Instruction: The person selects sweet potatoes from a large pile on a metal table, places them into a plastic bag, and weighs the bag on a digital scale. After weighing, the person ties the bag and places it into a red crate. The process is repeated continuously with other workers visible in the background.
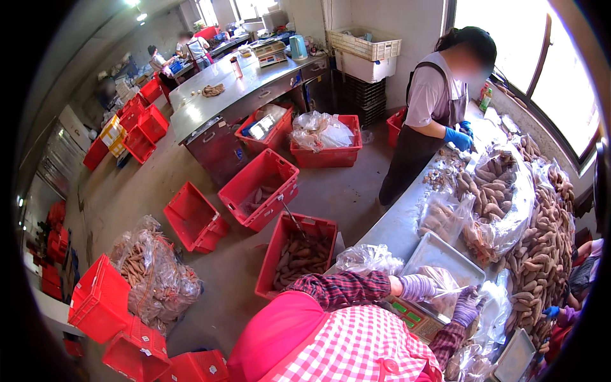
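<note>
A clear plastic bag (445, 285) stretches between my two hands above a weighing scale (420, 321) with green displays. My left hand (418, 288), in a striped purple knit glove, grips one side of the bag. On the other side, my right hand (466, 306), gloved alike, pinches the bag's edge. What the bag holds is partly hidden. A metal tray (446, 258) lies just beyond the hands. Loose clear plastic bags (494, 305) lie beside my right hand. Past them, brown sweet potatoes (534, 258) are heaped along the metal table (398, 219).
A large open sack of sweet potatoes (491, 186) stands farther along the table. A co-worker in blue gloves (458, 138) stands there. Red crates (258, 188) cover much of the floor behind me; one crate (298, 255) by the table holds sweet potatoes. Another tray (514, 355) lies near the heap.
</note>
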{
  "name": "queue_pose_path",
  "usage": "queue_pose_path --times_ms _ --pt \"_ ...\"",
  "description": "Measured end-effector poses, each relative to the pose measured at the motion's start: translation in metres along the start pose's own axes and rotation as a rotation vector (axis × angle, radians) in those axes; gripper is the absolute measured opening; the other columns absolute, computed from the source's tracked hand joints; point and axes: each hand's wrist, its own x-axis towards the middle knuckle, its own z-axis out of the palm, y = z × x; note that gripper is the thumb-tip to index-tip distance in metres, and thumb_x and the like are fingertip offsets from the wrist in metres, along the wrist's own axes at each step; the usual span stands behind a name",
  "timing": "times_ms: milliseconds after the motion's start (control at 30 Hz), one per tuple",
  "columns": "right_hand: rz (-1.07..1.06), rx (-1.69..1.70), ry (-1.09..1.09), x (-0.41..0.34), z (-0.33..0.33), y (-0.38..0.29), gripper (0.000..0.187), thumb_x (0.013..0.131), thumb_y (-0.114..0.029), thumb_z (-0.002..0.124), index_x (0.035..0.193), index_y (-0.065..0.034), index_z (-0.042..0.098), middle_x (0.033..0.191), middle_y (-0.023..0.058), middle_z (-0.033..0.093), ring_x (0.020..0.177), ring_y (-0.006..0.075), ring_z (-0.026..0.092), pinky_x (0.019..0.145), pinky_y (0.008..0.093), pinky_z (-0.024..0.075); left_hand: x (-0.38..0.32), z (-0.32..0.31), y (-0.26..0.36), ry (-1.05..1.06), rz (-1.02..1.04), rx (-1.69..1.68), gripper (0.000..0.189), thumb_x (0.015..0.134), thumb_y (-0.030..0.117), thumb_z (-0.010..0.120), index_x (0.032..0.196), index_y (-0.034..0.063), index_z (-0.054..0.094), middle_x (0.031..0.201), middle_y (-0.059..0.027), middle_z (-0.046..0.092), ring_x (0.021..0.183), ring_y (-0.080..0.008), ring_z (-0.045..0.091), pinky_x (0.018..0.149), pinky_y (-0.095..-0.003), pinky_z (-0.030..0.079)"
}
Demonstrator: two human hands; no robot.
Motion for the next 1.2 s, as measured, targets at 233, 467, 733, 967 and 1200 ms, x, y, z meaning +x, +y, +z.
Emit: queue_pose_path --times_ms 233,467,733,967,1200 --pt "-0.030 -0.807 0.088 -0.039 0.027 -0.009 0.034 0.086 -0.025 0.054 0.114 -0.0057 0.053 0.081 0.0047 0.052 0.060 0.0106 0.044 0.064 0.0227 0.0430 0.001 0.022 -0.015 0.021 0.036 0.127 0.020 0.077 0.014 0.052 0.095 0.0071 0.057 0.081 -0.0167 0.060 0.075 -0.0338 0.059 0.066 -0.0395 0.046" --pt "-0.183 -1.652 -0.275 -0.069 0.039 0.028 0.052 0.067 -0.002 0.067 0.116 -0.0065 0.050 0.093 -0.0002 0.053 0.066 0.0080 0.050 0.058 0.0200 0.0438 -0.001 0.018 -0.003 0.054 0.005 0.092 0.011 0.074 0.013 0.056 0.082 0.0058 0.058 0.072 -0.0167 0.058 0.068 -0.0345 0.057 0.061 -0.0403 0.043" --pt "-0.319 -1.914 -0.359 -0.046 -0.012 0.074 0.039 0.066 0.000 0.062 0.105 -0.0021 0.056 0.101 0.0108 0.055 0.096 0.0232 0.052 0.085 0.0321 0.0408 0.002 0.024 -0.009 0.099 0.087 -0.018 0.005 0.074 0.009 0.058 0.078 0.0053 0.057 0.068 -0.0124 0.057 0.061 -0.0246 0.053 0.058 -0.0348 0.039" --pt "-0.294 -2.047 -0.330 -0.054 0.018 0.083 0.033 0.068 -0.003 0.059 0.102 -0.0021 0.057 0.093 0.0071 0.057 0.085 0.0168 0.054 0.075 0.0291 0.0445 -0.003 0.011 -0.001 0.031 0.022 0.034 0.015 0.076 0.015 0.056 0.086 0.0044 0.059 0.074 -0.0161 0.059 0.070 -0.0340 0.057 0.064 -0.0385 0.042" --pt "-0.132 -1.824 -0.261 -0.051 0.012 0.080 0.041 0.072 0.001 0.054 0.113 0.0002 0.051 0.105 0.0089 0.056 0.093 0.0193 0.053 0.083 0.0308 0.0433 -0.002 0.014 0.000 0.009 0.029 0.047 0.019 0.076 0.018 0.056 0.089 0.0041 0.059 0.077 -0.0168 0.060 0.073 -0.0348 0.058 0.066 -0.0394 0.043"
